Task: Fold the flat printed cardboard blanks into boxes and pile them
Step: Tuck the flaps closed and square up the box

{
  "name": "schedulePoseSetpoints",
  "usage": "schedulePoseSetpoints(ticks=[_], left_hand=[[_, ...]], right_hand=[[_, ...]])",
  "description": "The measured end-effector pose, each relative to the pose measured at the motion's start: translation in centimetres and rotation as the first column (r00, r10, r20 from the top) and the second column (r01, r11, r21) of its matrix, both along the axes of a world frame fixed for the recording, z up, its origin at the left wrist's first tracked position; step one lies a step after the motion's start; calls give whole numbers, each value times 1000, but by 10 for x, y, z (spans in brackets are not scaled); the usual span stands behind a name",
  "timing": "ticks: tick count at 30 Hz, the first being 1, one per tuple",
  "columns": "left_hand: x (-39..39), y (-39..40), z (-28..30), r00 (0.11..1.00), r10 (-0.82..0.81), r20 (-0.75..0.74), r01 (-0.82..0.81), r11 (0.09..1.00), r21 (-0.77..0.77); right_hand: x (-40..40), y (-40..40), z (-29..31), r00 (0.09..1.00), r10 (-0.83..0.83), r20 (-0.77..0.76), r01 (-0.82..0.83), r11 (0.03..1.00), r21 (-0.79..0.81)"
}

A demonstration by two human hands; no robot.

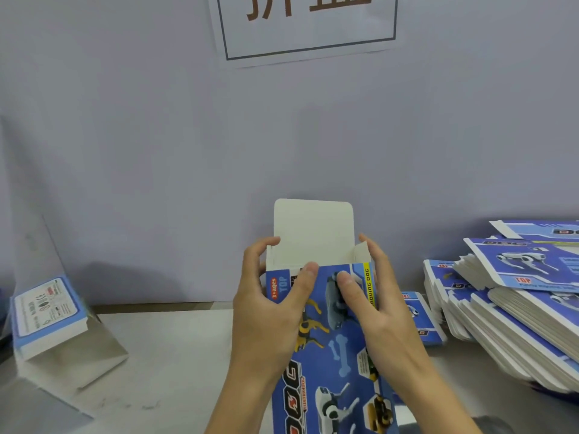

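A blue printed box point(335, 349) with robot-dog pictures stands opened out in front of me, its white top flap point(313, 230) upright and its small side flaps showing. My left hand point(269, 311) grips the box's left side, thumb on the printed front near the top edge. My right hand point(379, 314) grips the right side, thumb pressing the front beside the left thumb. A folded box point(47, 311) lies at the far left. Flat blanks point(513, 302) are piled at the right.
A grey-blue wall point(219, 136) rises just behind the white table point(175, 355), with a paper sign point(307, 23) taped on it. One loose blank point(423, 317) lies behind my right hand. A grey slanted stand point(75, 349) sits under the folded box at left.
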State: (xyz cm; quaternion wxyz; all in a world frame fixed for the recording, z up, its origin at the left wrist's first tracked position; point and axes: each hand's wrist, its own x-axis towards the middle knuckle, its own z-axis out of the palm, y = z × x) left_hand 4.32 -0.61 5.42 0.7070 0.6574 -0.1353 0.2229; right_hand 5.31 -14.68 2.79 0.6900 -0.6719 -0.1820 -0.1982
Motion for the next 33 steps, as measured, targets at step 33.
schedulePoseSetpoints(ticks=[33], left_hand=[[5,13,-1,981,-90,-169,58,981,-184]], right_hand=[[-3,10,14,974,51,-221,-5,979,202]])
